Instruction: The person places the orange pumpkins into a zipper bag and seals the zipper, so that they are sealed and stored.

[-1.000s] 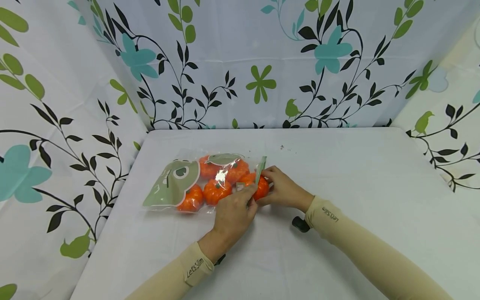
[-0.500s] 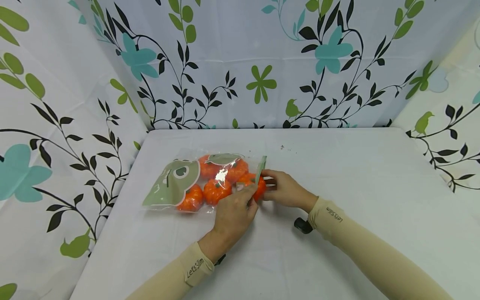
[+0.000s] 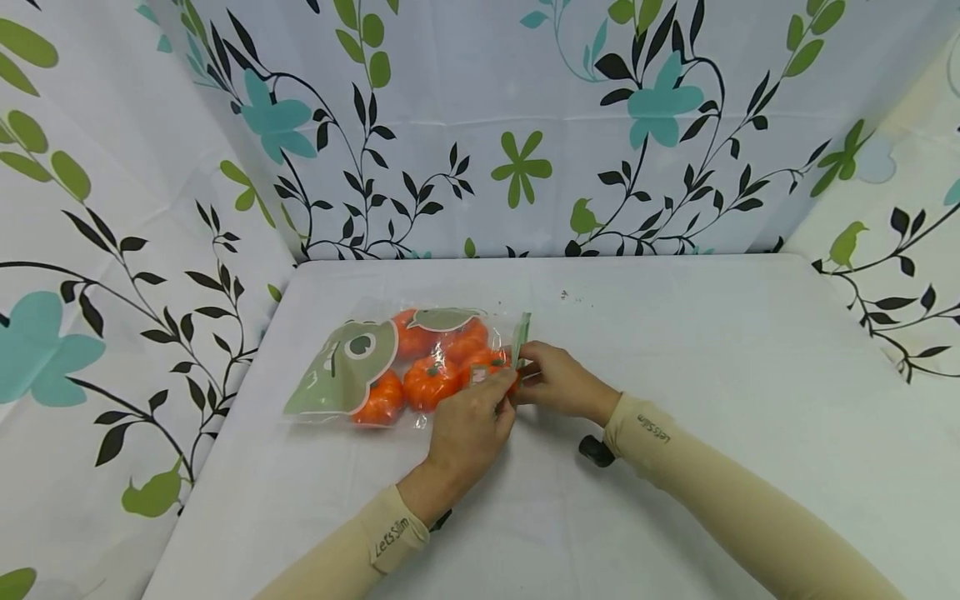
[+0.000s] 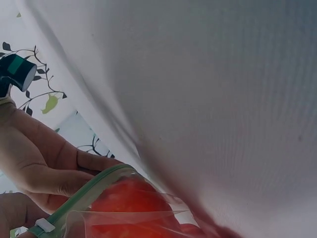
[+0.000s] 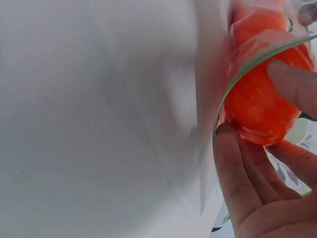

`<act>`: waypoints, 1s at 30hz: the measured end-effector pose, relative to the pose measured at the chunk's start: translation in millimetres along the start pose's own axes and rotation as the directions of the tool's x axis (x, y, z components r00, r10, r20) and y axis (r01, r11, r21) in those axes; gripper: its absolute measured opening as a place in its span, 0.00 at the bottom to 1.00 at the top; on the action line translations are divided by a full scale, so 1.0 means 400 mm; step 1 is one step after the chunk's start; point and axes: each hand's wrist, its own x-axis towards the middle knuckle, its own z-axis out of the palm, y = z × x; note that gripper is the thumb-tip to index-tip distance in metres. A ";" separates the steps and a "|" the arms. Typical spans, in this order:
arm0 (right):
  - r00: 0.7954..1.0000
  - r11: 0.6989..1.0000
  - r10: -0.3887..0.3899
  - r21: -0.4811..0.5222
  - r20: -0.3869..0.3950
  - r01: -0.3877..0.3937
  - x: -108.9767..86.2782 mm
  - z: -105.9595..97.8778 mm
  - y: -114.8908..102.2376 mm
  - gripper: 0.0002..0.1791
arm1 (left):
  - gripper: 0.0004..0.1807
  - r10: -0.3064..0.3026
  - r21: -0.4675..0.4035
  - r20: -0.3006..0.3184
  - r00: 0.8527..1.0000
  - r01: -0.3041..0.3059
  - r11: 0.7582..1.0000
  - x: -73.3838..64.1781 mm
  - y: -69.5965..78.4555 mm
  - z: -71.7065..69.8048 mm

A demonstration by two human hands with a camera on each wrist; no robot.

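A clear zip bag (image 3: 324, 387) printed with a green cartoon animal lies on the table with several small orange pumpkins (image 3: 431, 385) inside. Its mouth, edged by a green zip strip (image 3: 521, 337), faces right. My left hand (image 3: 467, 429) pinches the near side of that mouth. A white zip slider (image 4: 44, 225) shows close to the left fingers in the left wrist view. My right hand (image 3: 558, 383) is at the opening, thumb and fingers around a pumpkin (image 5: 260, 109) just within the rim. In the head view the hands partly hide this pumpkin.
The table (image 3: 675, 333) has a white cloth. A few dark specks (image 3: 565, 295) mark it beyond the bag. Curtains (image 3: 480, 125) with leaf and flower prints stand at the back and both sides. A dark wrist camera (image 3: 597, 451) hangs below the right sleeve.
The pumpkin at the mouth has shifted left, deeper into the bag. My right hand drew back slightly, fingers loosened, then came leftward again to the rim. The left hand stays in place.
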 end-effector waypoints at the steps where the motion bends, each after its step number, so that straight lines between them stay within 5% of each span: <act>1: 1.000 1.000 -0.004 -0.012 -0.002 0.003 0.001 0.002 -0.001 0.26 | 0.18 0.004 -0.001 -0.001 1.000 -0.004 1.000 -0.001 0.001 0.000; 11: 0.999 0.994 0.034 -0.104 -0.032 -0.037 0.014 0.027 -0.008 0.29 | 0.19 0.006 -0.023 0.004 1.000 -0.006 1.000 -0.007 0.001 0.006; 23: 0.988 0.972 0.151 0.178 0.017 -0.152 0.002 0.010 0.007 0.26 | 0.18 0.002 -0.024 -0.006 1.000 -0.002 1.000 -0.003 -0.003 -0.003; 30: 0.986 0.970 0.166 0.179 0.001 -0.163 -0.001 0.009 0.002 0.21 | 0.18 0.006 -0.011 -0.006 1.000 -0.007 1.000 -0.002 -0.005 -0.002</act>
